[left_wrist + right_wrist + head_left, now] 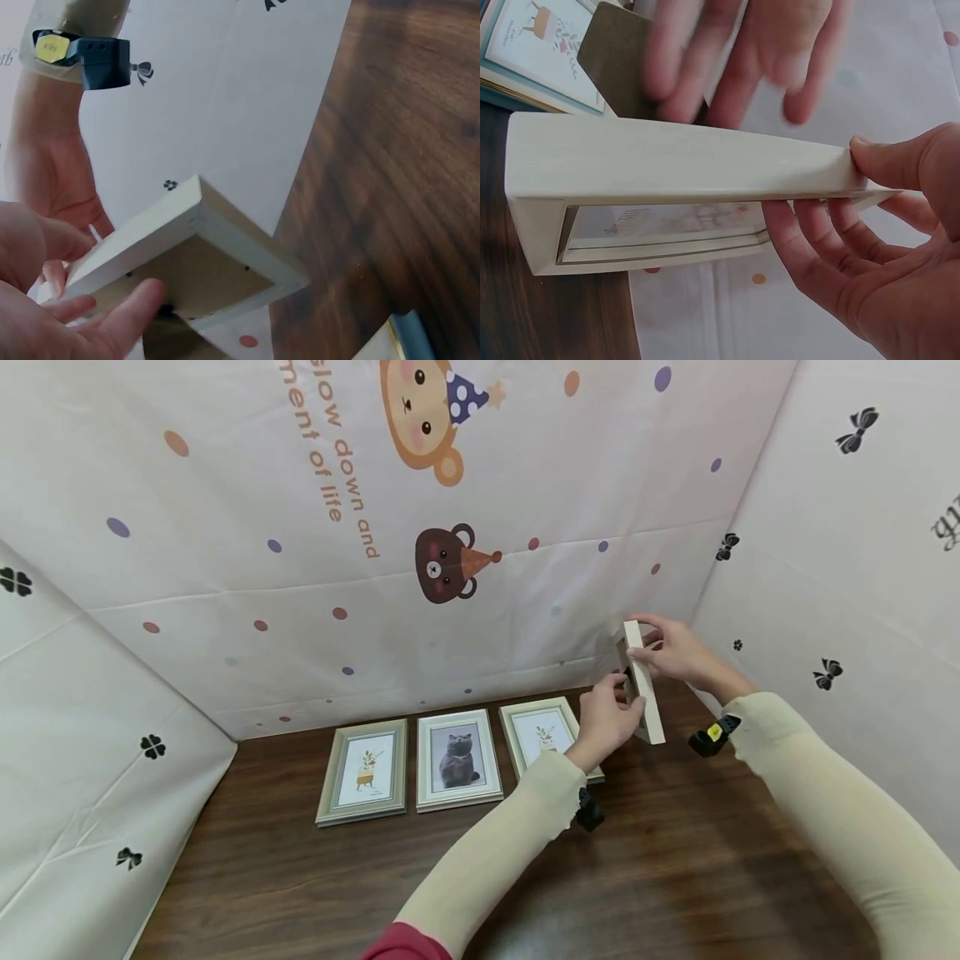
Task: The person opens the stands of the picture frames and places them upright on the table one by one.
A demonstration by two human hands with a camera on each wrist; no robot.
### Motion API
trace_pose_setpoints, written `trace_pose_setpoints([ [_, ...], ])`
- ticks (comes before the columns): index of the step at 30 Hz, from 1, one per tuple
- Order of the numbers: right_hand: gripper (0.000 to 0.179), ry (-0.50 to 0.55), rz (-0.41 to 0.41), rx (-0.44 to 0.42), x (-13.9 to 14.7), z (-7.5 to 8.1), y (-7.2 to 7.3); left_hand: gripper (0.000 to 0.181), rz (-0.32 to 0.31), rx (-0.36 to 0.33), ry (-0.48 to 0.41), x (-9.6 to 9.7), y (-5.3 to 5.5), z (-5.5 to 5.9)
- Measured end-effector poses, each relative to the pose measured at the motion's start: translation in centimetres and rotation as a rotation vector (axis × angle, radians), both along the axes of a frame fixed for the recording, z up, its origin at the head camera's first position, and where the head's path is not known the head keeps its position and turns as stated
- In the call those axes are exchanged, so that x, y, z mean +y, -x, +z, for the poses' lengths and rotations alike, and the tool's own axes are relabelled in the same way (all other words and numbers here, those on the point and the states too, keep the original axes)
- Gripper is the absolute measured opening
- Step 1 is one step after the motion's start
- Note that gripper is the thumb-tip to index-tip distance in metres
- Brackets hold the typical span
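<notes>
My right hand (678, 653) holds a white picture frame (647, 697) by its edge, raised and tilted at the right side of the table. In the right wrist view, the right thumb presses the frame's side while the fingers lie along its glass front. My left hand (606, 714) is at the back of the frame, fingers extended and blurred in the right wrist view. A brown backing board (202, 274) shows in the left wrist view, with one left finger near its dark hinge. Behind the left fingers, a dark stand leg (613, 56) sticks out from the back.
On the brown wooden table (300, 893), three framed pictures lie in a row: a plant print (366, 774) at left, a grey cat picture (459, 760) in the middle, another plant print (542, 731) partly behind my left arm. A patterned white cloth wall (390, 643) stands behind.
</notes>
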State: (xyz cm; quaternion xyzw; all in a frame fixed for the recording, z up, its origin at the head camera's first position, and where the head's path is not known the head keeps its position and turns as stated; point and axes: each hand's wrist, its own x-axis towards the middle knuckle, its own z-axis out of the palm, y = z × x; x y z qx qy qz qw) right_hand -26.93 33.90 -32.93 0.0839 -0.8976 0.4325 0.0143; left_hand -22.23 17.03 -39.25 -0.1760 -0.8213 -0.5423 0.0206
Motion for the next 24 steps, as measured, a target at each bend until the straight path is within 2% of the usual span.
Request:
trace_pose_setpoints([
  [4, 0.063, -0.02, 0.0, 0.017, -0.3, -0.2, -0.1, 0.068, -0.023, -0.074, 0.046, 0.6, -0.2, -0.7],
  [8, 0.066, -0.042, 0.005, 0.039, -0.6, -0.4, -0.2, 0.078, -0.018, -0.08, 0.037, 1.0, -0.1, -1.6],
  [13, 0.066, -0.036, -0.003, 0.046, -1.0, -0.7, -0.4, 0.078, 0.013, -0.085, 0.005, 1.5, 0.2, -2.2],
  [20, 0.066, -0.054, -0.008, 0.041, -1.3, -1.1, -0.4, 0.072, 0.068, -0.124, 0.002, 1.8, 0.4, -2.2],
  [24, 0.066, -0.063, -0.004, 0.044, -1.3, -1.2, -0.6, 0.071, 0.07, -0.129, 0.0, 1.8, 0.3, -2.4],
])
